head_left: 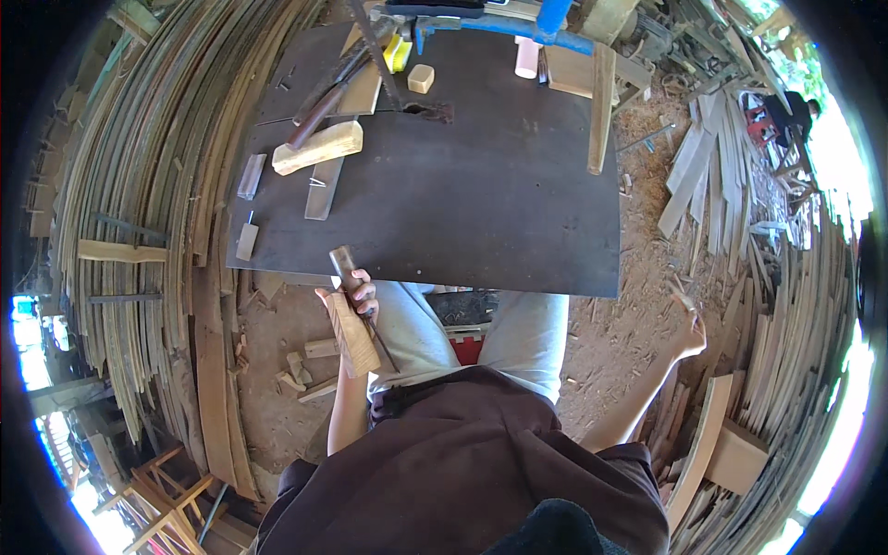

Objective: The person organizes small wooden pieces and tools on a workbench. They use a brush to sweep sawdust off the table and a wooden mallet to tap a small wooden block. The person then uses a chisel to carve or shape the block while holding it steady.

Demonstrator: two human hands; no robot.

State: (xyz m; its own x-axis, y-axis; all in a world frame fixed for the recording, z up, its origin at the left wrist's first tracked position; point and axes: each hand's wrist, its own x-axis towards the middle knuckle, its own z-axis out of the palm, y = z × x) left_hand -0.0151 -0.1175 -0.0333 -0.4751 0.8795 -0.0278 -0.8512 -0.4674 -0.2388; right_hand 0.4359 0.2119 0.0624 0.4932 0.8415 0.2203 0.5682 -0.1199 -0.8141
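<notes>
Below the near edge of the dark tabletop (481, 203), two things are held together in the left hand (356, 298): one pale wooden block (352, 335), slanting down toward the lap, and one dark-handled tool (346, 265) whose handle end rises above the fingers and overlaps the tabletop's edge. A thin dark shaft is seen running down beside the block, but its tip is hard to make out against the shorts. The left hand's fingers are closed around both pieces.

The right hand (689, 331) is stretched out well to the side, over the sawdust-strewn ground (610, 342) and close to a stack of wooden slats (768, 305). Whether anything is pinched in it cannot be told, since the hand is small and bent by the lens.

On the tabletop, one large pale billet (317, 148) is laid across a flat strip, one small cube of light wood (421, 78) sits near the far edge, and two little grey blocks (248, 208) lie at the left margin. One blue clamp (518, 26) is cut off by the upper rim. Several offcuts (310, 365) are scattered on the ground by the left knee; their number is unclear. The lower torso is hidden by a dark brown garment.
</notes>
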